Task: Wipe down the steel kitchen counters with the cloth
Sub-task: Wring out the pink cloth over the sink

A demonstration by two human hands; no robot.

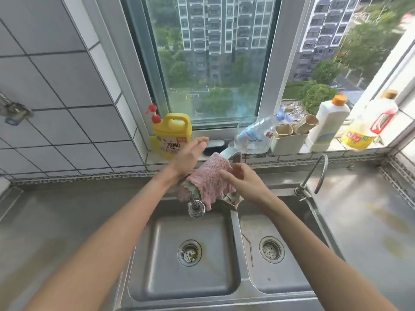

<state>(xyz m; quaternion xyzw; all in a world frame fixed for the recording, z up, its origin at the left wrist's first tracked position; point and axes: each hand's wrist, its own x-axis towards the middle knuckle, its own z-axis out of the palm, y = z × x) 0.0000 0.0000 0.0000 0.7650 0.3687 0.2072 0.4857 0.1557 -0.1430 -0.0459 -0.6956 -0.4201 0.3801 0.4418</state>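
The pink cloth lay draped over the neck of the main faucet at the back of the double sink, hanging above the sink's rear rim with its frayed lower edge and a bit of green backing showing on the left side. The right hand rested against the cloth's right side, fingers extended and only loosely bent, touching the fabric rather than clearly gripping it. The left hand was just behind and left of the faucet, palm down, fingers straight and spread forward, with its wrist close to the cloth's upper left edge; whether it touched the cloth could not be told. Both bare forearms reached in across the sink's two basins, each of which had a round drain. The steel counter extended to either side of the sink, the right stretch showing dull yellowish marks. A thin gooseneck tap stood right of the faucet at the sink's back corner. On the windowsill behind the faucet stood a yellow detergent jug with a red pump to the left, a crumpled clear plastic bottle directly behind, then a white container holding cardboard tubes, a white bottle with an orange cap, and an oil bottle farthest right
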